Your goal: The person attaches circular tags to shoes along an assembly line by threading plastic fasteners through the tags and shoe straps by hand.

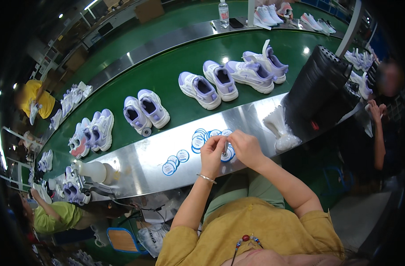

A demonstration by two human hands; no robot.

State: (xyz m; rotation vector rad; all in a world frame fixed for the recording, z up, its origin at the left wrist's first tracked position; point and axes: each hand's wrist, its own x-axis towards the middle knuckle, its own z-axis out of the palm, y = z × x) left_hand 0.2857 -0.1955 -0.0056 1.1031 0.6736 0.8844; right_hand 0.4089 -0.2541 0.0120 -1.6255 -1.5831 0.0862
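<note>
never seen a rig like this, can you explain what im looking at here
There's no machine doing the handling, just a person's bare left hand and right hand. The single picture comes from a wide fisheye camera on their head, looking down, so straight edges bend. On the shiny steel worktop lie round white tags with blue rims and a bundle of translucent whitish strands. Beyond, purple-and-white sneakers stand on a green surface. The hands' fingertips nearly meet at a small greyish thing, too small to identify; which hand grips it is unclear.
</note>
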